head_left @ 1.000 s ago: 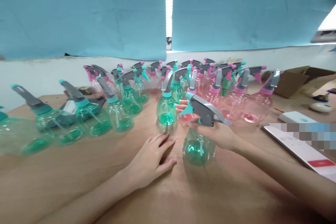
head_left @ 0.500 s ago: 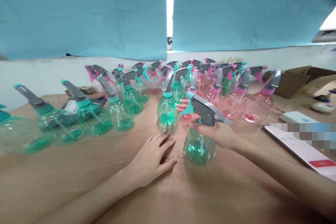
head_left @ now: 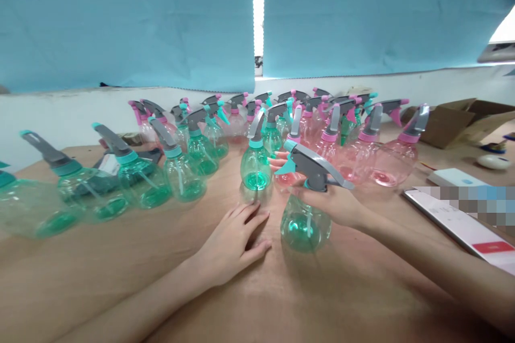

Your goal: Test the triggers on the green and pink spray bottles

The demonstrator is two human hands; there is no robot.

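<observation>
My right hand (head_left: 336, 204) is wrapped round the neck of a green spray bottle (head_left: 304, 225) with a grey trigger head (head_left: 316, 166), which stands upright on the wooden table (head_left: 120, 257). My left hand (head_left: 233, 244) lies flat on the table just left of that bottle, fingers stretched out and holding nothing. Another green spray bottle (head_left: 255, 163) stands right behind my left hand's fingertips.
Several green spray bottles (head_left: 137, 177) line the left side and several pink ones (head_left: 378, 155) crowd the back right. A cardboard box (head_left: 454, 120) sits far right, with a white device (head_left: 453, 178) and a white booklet (head_left: 466, 228) near the right edge. Blue curtains hang behind.
</observation>
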